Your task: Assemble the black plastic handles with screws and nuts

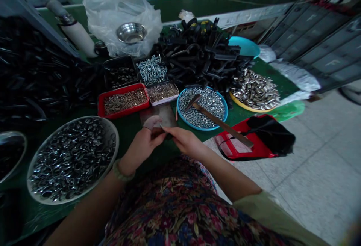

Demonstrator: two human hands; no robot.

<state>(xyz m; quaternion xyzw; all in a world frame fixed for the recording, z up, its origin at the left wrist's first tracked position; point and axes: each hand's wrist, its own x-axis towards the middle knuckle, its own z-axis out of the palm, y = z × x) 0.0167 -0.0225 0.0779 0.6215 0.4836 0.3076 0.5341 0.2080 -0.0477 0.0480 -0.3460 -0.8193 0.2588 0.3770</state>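
Here, our left hand and right hand meet over the metal plate's near edge, fingertips pinching a small part too obscured to identify. Nuts fill our blue basin; screws fill the red tray.

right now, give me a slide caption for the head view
Left hand and right hand close together at a metal plate; to the right, a hammer lies across a blue basin of nuts.
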